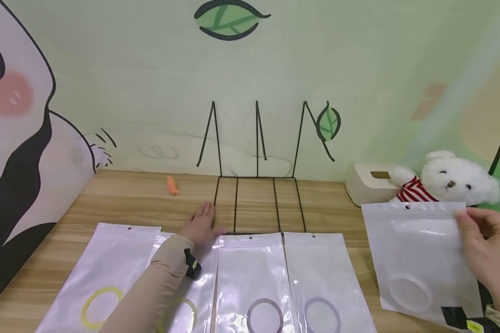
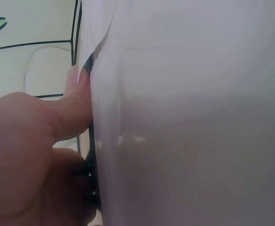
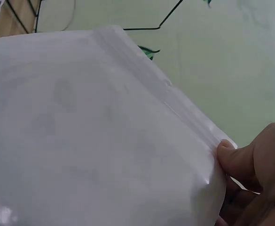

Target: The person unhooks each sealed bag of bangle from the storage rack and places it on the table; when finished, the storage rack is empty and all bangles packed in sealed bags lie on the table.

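Observation:
At the right in the head view, my right hand [image 1: 493, 254] pinches the top right corner of a white zip bag [image 1: 425, 249] between thumb and fingers. A pale ring shows through its front, low down. The right wrist view shows the thumb [image 3: 238, 160] on the bag's zip edge [image 3: 168, 101]. My left hand [image 1: 200, 225] lies with fingers extended on the table beside a black wire rack [image 1: 256, 233], at the top of a bag with a yellow ring [image 1: 187, 314]. My left forearm partly covers that bag. A white sheet fills much of the left wrist view.
Other white bags lie in a row: one with a yellow ring [image 1: 102, 307], one with a brown ring [image 1: 265, 317], one with a grey-lilac ring [image 1: 321, 315]. Behind stand a tissue box [image 1: 364, 185] and a white teddy bear [image 1: 446, 178]. A small orange object [image 1: 172, 185] lies far left.

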Demonstrator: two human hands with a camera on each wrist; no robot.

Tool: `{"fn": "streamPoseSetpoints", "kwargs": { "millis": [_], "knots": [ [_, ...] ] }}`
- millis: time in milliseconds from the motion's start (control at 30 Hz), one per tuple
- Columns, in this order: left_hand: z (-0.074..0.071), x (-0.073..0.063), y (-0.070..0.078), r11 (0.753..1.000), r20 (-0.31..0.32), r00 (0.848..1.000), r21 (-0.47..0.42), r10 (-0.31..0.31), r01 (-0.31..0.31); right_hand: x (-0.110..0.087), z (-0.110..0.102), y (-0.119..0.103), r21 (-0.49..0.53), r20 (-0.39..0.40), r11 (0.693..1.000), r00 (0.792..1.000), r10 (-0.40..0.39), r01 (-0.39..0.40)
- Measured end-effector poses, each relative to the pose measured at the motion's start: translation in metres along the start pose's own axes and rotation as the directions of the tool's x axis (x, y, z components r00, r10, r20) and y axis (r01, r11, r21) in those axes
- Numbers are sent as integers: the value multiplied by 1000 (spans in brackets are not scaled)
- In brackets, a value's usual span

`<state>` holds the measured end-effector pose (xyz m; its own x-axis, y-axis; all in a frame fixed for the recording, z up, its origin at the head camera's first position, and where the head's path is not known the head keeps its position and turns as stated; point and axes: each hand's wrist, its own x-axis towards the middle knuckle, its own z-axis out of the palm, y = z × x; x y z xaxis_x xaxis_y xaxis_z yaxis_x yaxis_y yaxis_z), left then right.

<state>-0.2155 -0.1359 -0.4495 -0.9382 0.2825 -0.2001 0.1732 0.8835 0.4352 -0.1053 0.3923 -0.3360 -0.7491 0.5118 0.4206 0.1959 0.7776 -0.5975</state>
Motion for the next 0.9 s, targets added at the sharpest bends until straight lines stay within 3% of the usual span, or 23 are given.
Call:
{"fn": "streamPoseSetpoints", "kwargs": {
  "millis": [100, 267, 700, 900],
  "knots": [
    [-1, 0, 0, 1000, 7, 1000, 3, -9, 9, 7, 5, 6, -81, 86, 996, 995, 52, -44],
    [-1, 1, 0, 1000, 13, 1000, 7, -14, 14, 1, 7, -3, -124, 156, 992, 987, 47, -28],
    [-1, 1, -1, 1000, 4, 1000, 6, -3, 3, -8, 33, 22, -100, 233, 994, 973, -9, 33],
    [-1, -1, 0, 1000, -6, 1000, 5, 5, -5, -11, 38, 30, -101, 305, 993, 952, -25, 58]
  ]
}}
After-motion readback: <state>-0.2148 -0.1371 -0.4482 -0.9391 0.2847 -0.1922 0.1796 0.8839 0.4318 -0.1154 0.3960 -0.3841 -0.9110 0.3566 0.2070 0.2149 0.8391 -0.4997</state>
